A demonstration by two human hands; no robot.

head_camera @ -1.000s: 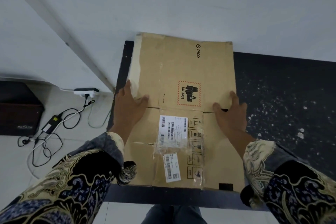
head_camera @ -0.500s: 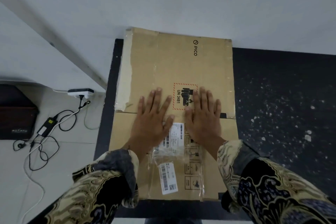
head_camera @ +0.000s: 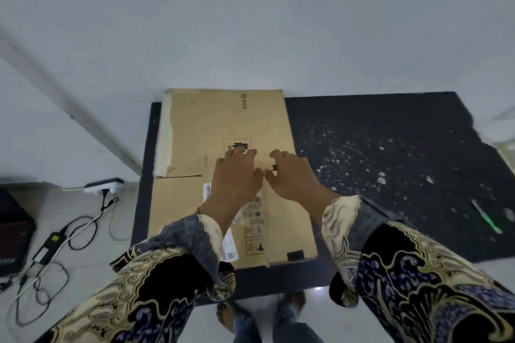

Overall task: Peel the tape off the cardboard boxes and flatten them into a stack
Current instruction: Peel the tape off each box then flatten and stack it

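Compared with the frame half a second earlier, both hands have drawn slightly together and risen from flat, spread palms to a looser pose, and the view has pulled back so that more of the mat and the person's feet show. Left hand point(head_camera: 237, 178), palm down over the middle of the flattened cardboard box point(head_camera: 231, 120): its fingers are relaxed and gently bent, the tips reaching the red-bordered warning label point(head_camera: 237, 144) printed on the board; they hold nothing, and whether the tips press the board or hang just above it cannot be told through the motion blur. Right hand point(head_camera: 295, 175), just beside the left, thumbs nearly meeting: its fingers are also loosely curved and empty, lying over the right half of the box near the fold line. Box: collapsed flat on the left part of a black mat point(head_camera: 390, 147), long axis running away from the person, far edge against the white wall point(head_camera: 250, 22). A pale torn strip point(head_camera: 165, 131) runs along its left edge, where a flap seam gapes slightly; white shipping labels point(head_camera: 230, 245) and a column of handling symbols sit near the person, partly covered by the left patterned sleeve point(head_camera: 172, 259). White crumbs speckle the mat to the right of the box. On the floor at left lie a power strip point(head_camera: 103, 185) and tangled cables point(head_camera: 55, 245).
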